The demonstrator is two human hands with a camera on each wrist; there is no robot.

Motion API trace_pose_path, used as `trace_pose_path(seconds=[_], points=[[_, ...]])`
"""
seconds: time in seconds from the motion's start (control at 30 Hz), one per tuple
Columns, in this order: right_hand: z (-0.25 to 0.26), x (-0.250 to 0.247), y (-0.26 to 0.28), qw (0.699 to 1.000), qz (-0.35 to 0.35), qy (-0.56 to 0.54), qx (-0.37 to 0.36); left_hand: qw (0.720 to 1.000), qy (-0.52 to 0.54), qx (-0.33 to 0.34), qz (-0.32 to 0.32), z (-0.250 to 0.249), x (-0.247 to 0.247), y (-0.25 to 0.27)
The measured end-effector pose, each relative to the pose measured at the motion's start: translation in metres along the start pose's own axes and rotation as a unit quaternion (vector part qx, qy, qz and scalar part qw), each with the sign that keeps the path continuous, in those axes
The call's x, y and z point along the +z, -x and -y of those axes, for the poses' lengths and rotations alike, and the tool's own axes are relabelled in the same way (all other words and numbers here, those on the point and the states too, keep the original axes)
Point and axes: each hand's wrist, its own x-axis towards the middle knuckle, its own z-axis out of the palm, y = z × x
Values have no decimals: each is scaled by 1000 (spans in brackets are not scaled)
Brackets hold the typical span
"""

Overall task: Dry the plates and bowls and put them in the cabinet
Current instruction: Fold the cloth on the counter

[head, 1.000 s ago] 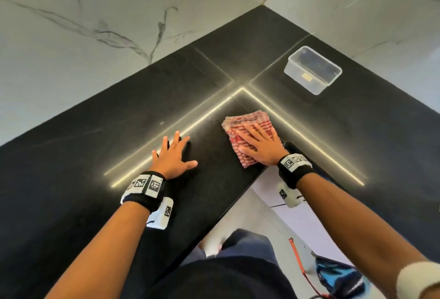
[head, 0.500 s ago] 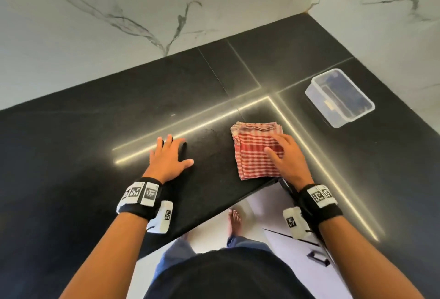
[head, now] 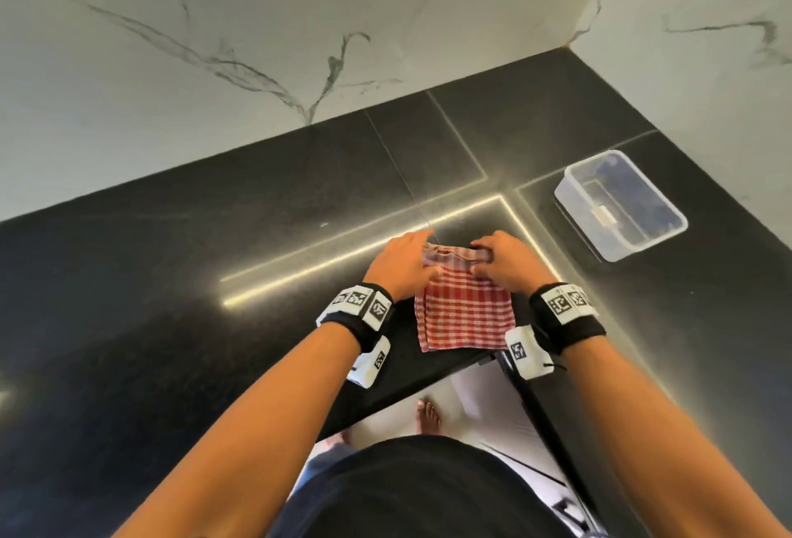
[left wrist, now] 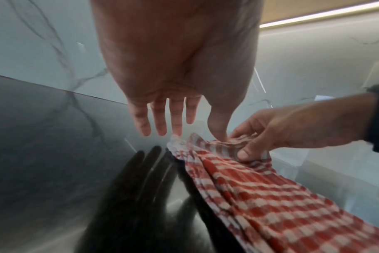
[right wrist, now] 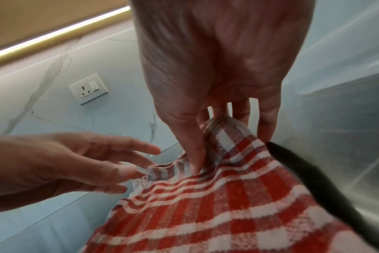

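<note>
A folded red-and-white checked cloth lies on the black counter beside its inner front corner. My right hand pinches the cloth's far edge between thumb and fingers; the left wrist view shows this pinch of the right hand on the bunched hem. My left hand is at the cloth's far left corner with fingers straight and spread. Its thumb tip touches the hem of the cloth. No plate, bowl or cabinet is in view.
A clear plastic container stands on the counter to the right, near the marble wall. A wall socket sits on the wall behind. The counter's front edge runs just below the cloth, with floor and a bare foot beneath.
My left hand left its flat spot on the counter and moved right to the cloth's far corner. My right hand went from lying on the cloth to pinching its far edge.
</note>
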Motion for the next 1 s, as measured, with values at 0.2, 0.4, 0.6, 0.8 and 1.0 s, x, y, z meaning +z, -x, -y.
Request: trace_pose_path(seconds=[0.2,0.4,0.6,0.8,1.0], points=[[11,-4,5,999,-9,-51,7,997,-79,-7,8,1,11,-22],[25,-30,10,987,-6,-153,-57,997,67,33,9,16,-8,-34],[53,-72,11,970,-126,-172,-116,960,235,95,-116,19,-67,-35],[70,-72,24,952,-184,-197,-146,948,229,153,-162,11,-109,-9],[65,-8,45,973,-26,-187,-130,988,112,101,7,53,-82,27]])
